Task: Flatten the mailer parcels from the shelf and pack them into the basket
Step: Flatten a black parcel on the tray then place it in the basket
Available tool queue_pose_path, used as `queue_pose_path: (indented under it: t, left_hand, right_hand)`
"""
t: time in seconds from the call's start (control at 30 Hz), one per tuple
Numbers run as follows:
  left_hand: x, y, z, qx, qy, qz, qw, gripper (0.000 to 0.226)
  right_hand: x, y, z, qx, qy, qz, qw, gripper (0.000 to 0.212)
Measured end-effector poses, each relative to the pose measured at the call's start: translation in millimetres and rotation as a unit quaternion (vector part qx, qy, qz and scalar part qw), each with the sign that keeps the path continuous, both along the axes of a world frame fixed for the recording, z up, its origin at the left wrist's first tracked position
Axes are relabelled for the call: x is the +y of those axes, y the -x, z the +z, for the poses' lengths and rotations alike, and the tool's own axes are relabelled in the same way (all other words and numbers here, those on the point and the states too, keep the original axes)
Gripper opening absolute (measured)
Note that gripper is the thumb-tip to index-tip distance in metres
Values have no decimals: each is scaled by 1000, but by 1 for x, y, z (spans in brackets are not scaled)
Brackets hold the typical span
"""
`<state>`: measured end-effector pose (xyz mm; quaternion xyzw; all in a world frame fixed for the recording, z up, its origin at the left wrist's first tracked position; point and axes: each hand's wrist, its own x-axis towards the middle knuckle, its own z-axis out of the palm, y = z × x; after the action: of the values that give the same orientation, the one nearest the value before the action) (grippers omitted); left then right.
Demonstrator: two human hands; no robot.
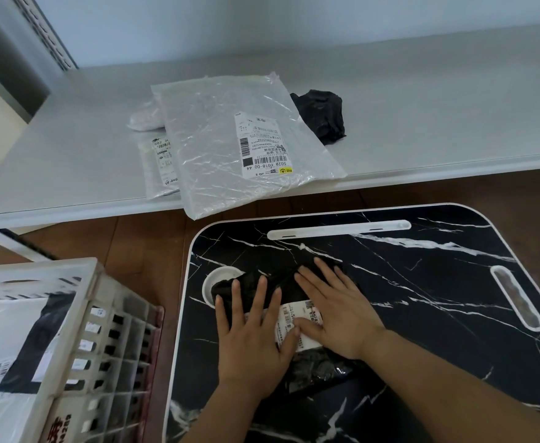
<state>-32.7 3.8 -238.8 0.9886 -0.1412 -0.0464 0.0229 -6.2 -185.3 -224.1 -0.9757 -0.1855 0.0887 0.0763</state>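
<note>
A black mailer parcel [318, 367] with a white label lies on the black marble-pattern lap table [438, 282]. My left hand [249, 334] and my right hand [332, 308] both press flat on it, fingers spread, thumbs on the label. On the grey shelf [422, 116] behind lie a large clear-grey mailer [217, 142] overhanging the front edge, a smaller clear mailer [158, 167] under it, a white parcel [144, 118] and a crumpled black parcel [323, 115]. The white slatted basket [80, 314] stands at the lower left with flat black and white mailers inside.
The lap table has a white slot [339, 230] along its far edge, a round cup hole [212, 281] partly covered by the parcel, and a handle cut-out [516, 297] at the right. Brown wooden floor [147, 238] shows between the shelf, basket and table.
</note>
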Motion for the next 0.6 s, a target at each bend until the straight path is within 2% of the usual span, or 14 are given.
queue_pose_path:
  t: [0.13, 0.3, 0.6]
  left_hand:
    - [-1, -2, 0, 6, 9, 5, 1000, 71]
    - [0, -2, -2, -2, 9, -15, 1000, 74]
    - [-1, -10, -2, 27, 10, -29, 999, 75]
  right_hand:
    - [-5, 4, 1, -15, -20, -72, 997, 96]
    - [-11, 6, -1, -30, 24, 28, 999, 82]
    - [-12, -3, 1, 43, 50, 12, 998, 90]
